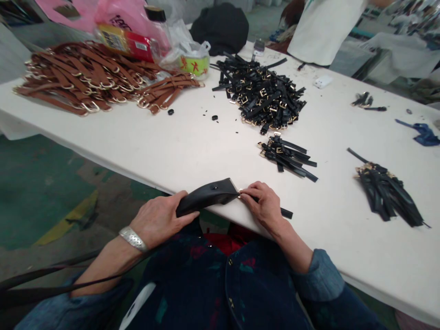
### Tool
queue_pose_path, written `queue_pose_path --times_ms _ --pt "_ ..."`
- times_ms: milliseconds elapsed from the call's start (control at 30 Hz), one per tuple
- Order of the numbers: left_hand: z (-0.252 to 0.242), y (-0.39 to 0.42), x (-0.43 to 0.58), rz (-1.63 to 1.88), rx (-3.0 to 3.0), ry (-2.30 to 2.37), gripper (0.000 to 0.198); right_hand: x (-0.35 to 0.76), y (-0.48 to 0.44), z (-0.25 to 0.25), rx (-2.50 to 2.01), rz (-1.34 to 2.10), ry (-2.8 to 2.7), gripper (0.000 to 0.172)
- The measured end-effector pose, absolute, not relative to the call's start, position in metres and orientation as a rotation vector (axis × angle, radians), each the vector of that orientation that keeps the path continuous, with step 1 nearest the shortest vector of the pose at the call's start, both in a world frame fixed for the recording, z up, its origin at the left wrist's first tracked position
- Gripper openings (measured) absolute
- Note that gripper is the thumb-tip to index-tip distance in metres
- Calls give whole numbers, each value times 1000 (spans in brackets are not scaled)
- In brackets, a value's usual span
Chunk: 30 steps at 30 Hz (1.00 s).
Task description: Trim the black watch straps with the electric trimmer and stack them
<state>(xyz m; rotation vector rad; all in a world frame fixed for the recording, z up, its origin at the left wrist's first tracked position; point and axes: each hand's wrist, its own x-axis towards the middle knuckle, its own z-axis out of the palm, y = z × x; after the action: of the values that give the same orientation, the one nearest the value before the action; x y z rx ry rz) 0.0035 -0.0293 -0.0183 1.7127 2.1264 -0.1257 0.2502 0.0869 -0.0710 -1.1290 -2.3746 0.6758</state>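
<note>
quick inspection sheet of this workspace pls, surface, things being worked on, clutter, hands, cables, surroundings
surface: white table, with small black scraps on it
things being worked on: wide black strap and small black strap in hand; heap of black buckle straps beyond; pile of brown straps at the picture's left
clutter: pink bag and green tub along the far side
hands: left hand grips the wide black strap; right hand pinches at its tip, exact join unclear
cables: nothing seen
surroundings: green floor with a yellow patch
</note>
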Motion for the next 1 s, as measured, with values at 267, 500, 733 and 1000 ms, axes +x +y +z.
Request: queue_pose_path --times_ms 267,500,733,1000 --pt "-12 -27 6 -154 1740 2148 46 254 87 -64 -1049 660 -2476 19" --pt "-4 -13 17 -232 1829 2144 49 265 89 -64 -983 880 -2273 37" --pt "0 -4 23 -343 1852 2095 45 273 82 -65 -1076 791 -2179 9" --pt "6 -1 20 -402 1853 2084 40 276 81 -71 -1045 849 -2193 2"
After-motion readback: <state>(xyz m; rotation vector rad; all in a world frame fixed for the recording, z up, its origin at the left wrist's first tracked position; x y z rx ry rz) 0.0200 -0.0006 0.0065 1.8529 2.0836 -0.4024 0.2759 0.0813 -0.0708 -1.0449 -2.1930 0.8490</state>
